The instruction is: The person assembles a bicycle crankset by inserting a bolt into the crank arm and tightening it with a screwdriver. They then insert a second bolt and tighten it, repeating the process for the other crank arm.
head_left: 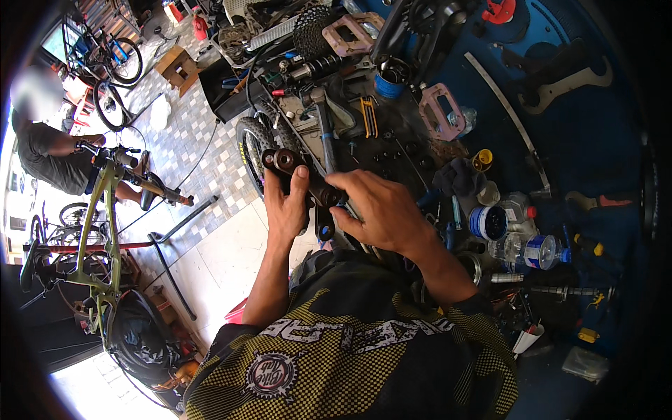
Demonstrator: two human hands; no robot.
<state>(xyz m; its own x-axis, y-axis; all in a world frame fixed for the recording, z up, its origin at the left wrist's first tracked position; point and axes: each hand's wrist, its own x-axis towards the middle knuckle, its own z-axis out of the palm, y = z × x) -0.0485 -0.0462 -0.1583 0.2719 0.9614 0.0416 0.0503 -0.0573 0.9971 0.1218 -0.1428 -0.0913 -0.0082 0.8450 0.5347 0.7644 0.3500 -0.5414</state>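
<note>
A dark metal bike linkage (285,161) with round pivot holes is held up in front of my chest. My left hand (285,206) is closed around its left side, with the thumb pressed along it. From the right, my right hand (383,213) grips the other end between fingers and thumb, by the lower round eyes. Part of the linkage is hidden behind the fingers. Just beyond it lies a hammer-like tool (327,129) with a blue-grey handle, beside a knobby bike tyre (250,150).
The cluttered bench holds pink pedals (441,112), a cassette (311,31), a shock absorber (315,68), yellow hex keys (369,117) and plastic bottles (542,252). On the left, a green bike frame (105,231) stands over the tiled floor, near another person (52,150).
</note>
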